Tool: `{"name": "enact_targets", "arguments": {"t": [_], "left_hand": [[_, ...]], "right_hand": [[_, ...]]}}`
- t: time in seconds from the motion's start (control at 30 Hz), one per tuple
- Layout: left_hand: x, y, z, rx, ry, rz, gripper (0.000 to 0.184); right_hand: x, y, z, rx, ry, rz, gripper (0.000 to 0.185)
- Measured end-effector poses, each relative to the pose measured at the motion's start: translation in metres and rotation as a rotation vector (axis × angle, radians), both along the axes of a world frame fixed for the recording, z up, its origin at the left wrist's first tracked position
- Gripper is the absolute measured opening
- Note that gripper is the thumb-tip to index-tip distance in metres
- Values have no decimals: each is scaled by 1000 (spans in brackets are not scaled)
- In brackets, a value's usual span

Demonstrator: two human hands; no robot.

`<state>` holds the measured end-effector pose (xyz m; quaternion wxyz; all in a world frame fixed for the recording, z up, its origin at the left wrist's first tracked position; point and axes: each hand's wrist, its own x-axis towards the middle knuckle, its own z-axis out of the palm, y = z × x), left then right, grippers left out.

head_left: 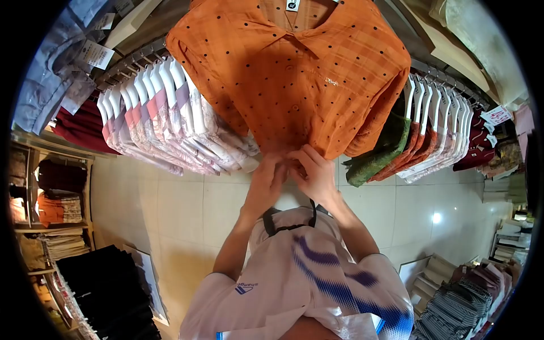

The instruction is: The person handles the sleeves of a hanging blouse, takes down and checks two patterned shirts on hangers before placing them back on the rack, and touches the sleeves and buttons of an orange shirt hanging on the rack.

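Note:
An orange shirt (283, 68) with small black dots hangs facing me, its collar at the top of the view and a tag (293, 5) at the neck. My left hand (273, 171) and my right hand (311, 171) meet low on its front, below the visible buttons. The fingers of both are bent and pinched on the fabric at the front opening. Whether a button lies between the fingertips is hidden. Small lettering shows on the shirt's chest.
White hangers with pale patterned shirts (195, 122) fill the rail on the left. Green (379, 150) and rust-coloured garments hang on the right. Shelves of folded clothes (62, 181) stand far left, black garments (107, 289) lower left, striped ones (459, 300) lower right.

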<state>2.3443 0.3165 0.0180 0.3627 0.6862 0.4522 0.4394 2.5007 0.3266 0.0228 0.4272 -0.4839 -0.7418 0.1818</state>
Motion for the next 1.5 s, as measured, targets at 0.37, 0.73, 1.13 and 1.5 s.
{"name": "enact_targets", "arguments": {"t": [0.37,0.73,1.13,1.5], "left_hand": [[-26,10,-5,-249,-150,-176,3],[-20,11,-3,-197,-247,-160,4],[-6,9,2,-30,-84,-104,6],[-1,14,-2,21,17,-125,9]], "right_hand": [[12,6,11,66,-81,100,14],[13,6,20,-27,-59,132,11],[13,-2,11,-342,190,145,16],[16,-3,20,-45,-50,145,11]]}}
